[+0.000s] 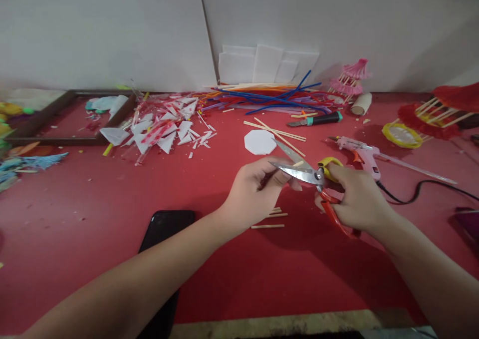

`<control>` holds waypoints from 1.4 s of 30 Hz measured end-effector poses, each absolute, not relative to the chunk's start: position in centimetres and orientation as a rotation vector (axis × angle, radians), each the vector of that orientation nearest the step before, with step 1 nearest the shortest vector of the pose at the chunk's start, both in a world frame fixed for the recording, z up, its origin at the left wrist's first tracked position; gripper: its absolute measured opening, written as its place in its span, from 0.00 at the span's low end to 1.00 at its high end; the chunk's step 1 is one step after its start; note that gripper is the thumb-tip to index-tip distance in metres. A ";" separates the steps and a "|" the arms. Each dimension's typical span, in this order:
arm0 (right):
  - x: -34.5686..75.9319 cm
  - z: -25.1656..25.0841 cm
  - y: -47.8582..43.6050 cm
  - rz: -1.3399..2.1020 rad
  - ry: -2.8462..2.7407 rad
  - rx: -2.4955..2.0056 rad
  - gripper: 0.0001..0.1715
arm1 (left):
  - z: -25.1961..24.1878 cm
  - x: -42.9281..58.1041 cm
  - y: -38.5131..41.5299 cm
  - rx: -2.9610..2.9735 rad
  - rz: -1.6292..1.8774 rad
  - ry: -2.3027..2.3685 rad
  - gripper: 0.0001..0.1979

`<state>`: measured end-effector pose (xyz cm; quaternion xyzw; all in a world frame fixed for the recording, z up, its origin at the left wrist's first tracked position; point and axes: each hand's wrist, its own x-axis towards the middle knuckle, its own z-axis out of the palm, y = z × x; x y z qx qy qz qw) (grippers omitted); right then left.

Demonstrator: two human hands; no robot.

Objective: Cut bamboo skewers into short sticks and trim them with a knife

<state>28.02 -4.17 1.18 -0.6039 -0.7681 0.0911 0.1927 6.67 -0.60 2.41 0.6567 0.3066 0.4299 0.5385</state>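
Right of the frame's center, a pale stick (298,164) sits between open blades of scissors (319,176). The left hand (258,189) pinches the stick; the right hand (355,196) grips the scissors' handles. Cut sticks (268,226) lie below, a white octagon (259,143) above, a pink glue gun (364,155) farther right.

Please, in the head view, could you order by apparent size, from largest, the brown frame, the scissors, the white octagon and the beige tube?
1. Brown frame
2. Scissors, partly hidden by right hand
3. White octagon
4. Beige tube
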 end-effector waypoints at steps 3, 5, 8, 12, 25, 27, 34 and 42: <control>27.9 0.9 -4.0 0.297 -2.150 -1.727 0.15 | 3.5 6.3 -0.8 1.644 0.912 0.914 0.11; 27.7 0.8 -4.0 0.340 -2.153 -1.737 0.15 | 4.5 5.8 -0.9 1.705 0.758 0.998 0.09; 27.2 0.7 -4.2 0.418 -2.174 -1.721 0.14 | 5.3 4.6 -1.2 1.798 0.661 0.999 0.11; 26.2 0.5 -4.5 0.445 -2.241 -1.707 0.13 | 3.7 3.1 -1.8 1.771 0.747 0.950 0.13; 25.2 0.2 -4.7 0.332 -2.377 -1.767 0.10 | 0.3 2.7 -2.2 1.822 0.965 0.911 0.10; 25.2 0.3 -4.8 0.321 -2.385 -1.756 0.10 | 0.2 2.6 -2.3 1.820 0.972 0.907 0.10; 24.7 1.0 -5.4 0.289 -2.380 -1.701 0.12 | 0.4 2.2 -2.4 1.741 0.921 0.798 0.09; 24.3 1.4 -5.7 0.283 -2.375 -1.563 0.14 | 1.0 2.2 -2.9 1.664 0.834 0.745 0.04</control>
